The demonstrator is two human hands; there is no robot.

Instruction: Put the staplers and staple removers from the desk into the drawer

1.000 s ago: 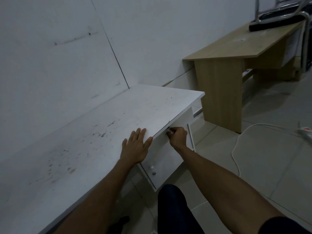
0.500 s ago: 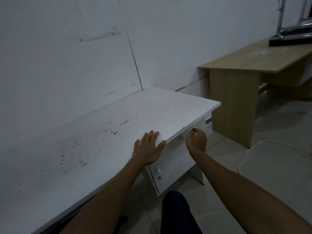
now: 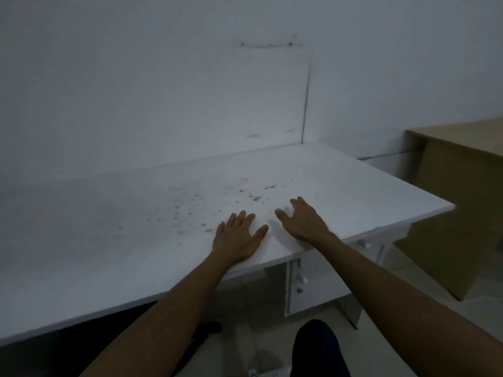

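Head view: empty hands (image 3: 268,229) on desk (image 3: 109,240).

The right hand (image 3: 303,221) has left the drawer (image 3: 313,292) front and now rests open on the desk (image 3: 340,183), just beside the left hand (image 3: 239,238). The drawer, earlier ajar, now appears shut.

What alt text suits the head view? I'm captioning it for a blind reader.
Both bare hands, left hand and right hand, rest open on a speckled white desk against a white wall; no staplers show. A wooden desk stands to the right.
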